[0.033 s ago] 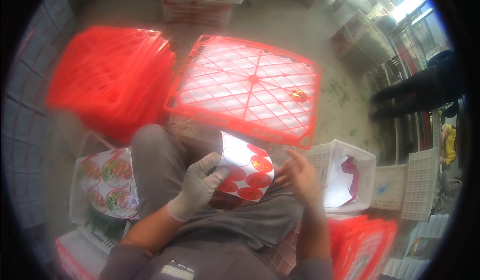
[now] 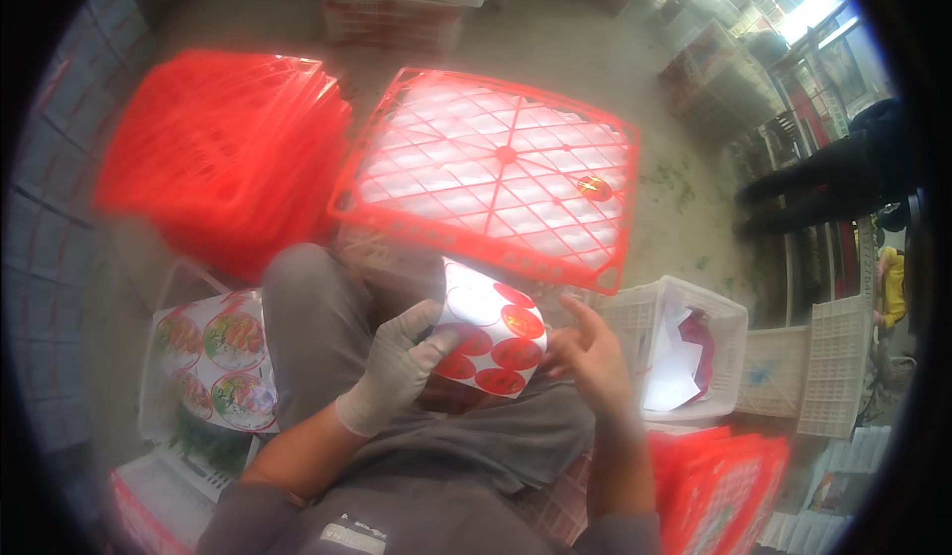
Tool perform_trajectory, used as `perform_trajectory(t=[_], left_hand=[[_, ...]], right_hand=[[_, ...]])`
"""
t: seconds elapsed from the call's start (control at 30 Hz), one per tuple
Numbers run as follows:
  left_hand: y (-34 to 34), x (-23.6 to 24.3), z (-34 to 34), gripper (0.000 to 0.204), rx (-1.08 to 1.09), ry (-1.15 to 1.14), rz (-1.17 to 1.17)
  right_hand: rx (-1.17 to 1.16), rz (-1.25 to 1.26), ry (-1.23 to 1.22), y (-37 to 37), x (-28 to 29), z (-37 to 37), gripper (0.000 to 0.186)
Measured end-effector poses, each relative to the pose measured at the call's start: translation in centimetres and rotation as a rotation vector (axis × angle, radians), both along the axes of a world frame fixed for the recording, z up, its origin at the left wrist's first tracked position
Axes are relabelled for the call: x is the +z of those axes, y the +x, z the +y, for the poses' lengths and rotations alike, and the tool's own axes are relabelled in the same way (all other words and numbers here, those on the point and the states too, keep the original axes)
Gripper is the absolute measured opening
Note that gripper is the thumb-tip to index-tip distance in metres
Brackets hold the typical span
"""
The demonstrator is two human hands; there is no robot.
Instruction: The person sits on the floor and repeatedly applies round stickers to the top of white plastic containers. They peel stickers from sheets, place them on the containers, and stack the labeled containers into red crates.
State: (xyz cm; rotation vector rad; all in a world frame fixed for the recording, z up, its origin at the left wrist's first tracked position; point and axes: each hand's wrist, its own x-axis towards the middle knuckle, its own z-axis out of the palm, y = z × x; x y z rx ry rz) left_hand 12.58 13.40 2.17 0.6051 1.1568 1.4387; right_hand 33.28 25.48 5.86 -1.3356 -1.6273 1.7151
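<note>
My left hand (image 2: 395, 362), in a pale glove, pinches the left edge of a white sheet of red oval stickers (image 2: 493, 332) above my lap. Gold marks show on some ovals, and the sheet's upper left part has no stickers. My bare right hand (image 2: 593, 359) is at the sheet's right edge, its index finger stretched out and apart from the others. Whether its fingertips touch the sheet I cannot tell. Just beyond the sheet lies a red lattice crate lid (image 2: 506, 155) over white bumpy padding, with one red and gold oval sticker (image 2: 594, 189) on its right part.
A stack of red lattice lids (image 2: 218, 148) stands at the left. Sheets of round picture stickers (image 2: 236, 342) lie in a white basket by my left leg. To my right are a white basket (image 2: 729, 357) holding paper and more red lids (image 2: 719, 495). Another person's dark-clothed legs (image 2: 803, 193) show farther right.
My right hand has shifted slightly, its lower fingers closer to the sheet's right edge. My left hand keeps its hold on the sheet.
</note>
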Motion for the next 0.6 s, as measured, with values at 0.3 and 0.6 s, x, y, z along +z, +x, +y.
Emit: perform_trajectory(t=[0.3,0.6], left_hand=[[0.6,-0.4,-2.0,0.020,-0.174,-0.068,-0.039],[1.1,1.1,-2.5,0.019,-0.204,-0.202,-0.125]], right_hand=[[-0.262,0.329,-0.114,-0.9,-2.5,-4.1,0.039],[0.385,-0.102,1.035,-3.3,-0.8,-5.0,0.027]])
